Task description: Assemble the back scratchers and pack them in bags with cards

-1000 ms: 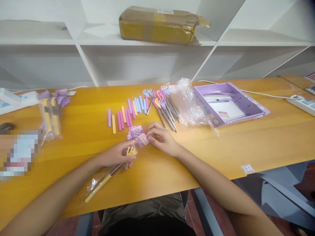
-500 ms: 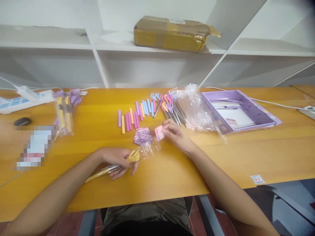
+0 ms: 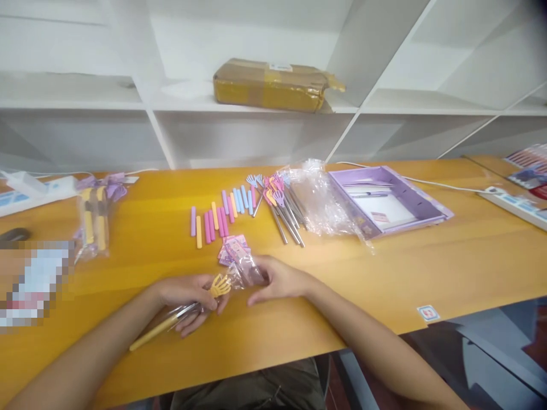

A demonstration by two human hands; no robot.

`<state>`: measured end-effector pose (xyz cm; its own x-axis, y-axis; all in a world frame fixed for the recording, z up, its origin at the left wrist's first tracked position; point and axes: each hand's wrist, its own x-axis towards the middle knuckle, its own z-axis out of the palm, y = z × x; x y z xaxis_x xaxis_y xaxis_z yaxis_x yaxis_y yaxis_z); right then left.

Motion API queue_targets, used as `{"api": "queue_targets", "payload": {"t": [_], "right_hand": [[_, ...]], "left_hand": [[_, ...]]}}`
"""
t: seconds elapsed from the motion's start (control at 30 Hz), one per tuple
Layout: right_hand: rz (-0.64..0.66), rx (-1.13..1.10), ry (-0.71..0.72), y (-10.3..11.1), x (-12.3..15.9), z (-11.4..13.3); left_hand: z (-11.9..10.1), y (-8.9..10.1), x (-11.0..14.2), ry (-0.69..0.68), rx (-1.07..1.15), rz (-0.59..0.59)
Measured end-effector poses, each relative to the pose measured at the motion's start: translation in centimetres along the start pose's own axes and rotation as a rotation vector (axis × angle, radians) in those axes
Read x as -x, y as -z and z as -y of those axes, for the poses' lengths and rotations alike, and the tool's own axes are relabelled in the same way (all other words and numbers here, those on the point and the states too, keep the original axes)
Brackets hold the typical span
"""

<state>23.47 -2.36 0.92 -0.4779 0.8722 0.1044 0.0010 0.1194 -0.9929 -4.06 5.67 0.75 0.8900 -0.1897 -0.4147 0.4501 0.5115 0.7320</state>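
Scratcher: yellow, near the front edge of the desk, held in the left hand, off to the left of the right hand.
Long axis: slanting, from the grip at lower left, close to the body, up to the head at upper right, pointing toward the right hand.
Nearer hand: the left, closed around the shaft just below the head, with fingers partly underneath.
Right hand: thumb spread well away from the fingers, fingers against the loose end of the bag; hidden fingertips, so any light pinch there impossible to tell.
Bag: clear, along the shaft and past the head, bridging the gap between both hands.
Cards: fanned, just beyond the bag; whether with one inside it, cannot tell.
Farther back: coloured sticks, then to the right, steel scratchers, crumpled wrap and a purple box.
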Motion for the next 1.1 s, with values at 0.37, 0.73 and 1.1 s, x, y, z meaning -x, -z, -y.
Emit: {"api": "queue_targets", "payload": {"t": [0.37, 0.73, 1.1], "right_hand": [[-0.854, -0.149, 0.155, 5.1, 1.3, 3.0], [-0.485, -0.497, 0.207, 4.4, 0.3, 0.4], [-0.577, -0.250, 0.060, 3.6, -0.1, -0.3]], "left_hand": [[0.1, -0.3, -0.9, -0.177, 0.051, -0.032], [-0.7, -0.8, -0.5, -0.190, -0.148, -0.216], [-1.1, -1.7, -1.1, -0.181, -0.078, -0.300]]}}
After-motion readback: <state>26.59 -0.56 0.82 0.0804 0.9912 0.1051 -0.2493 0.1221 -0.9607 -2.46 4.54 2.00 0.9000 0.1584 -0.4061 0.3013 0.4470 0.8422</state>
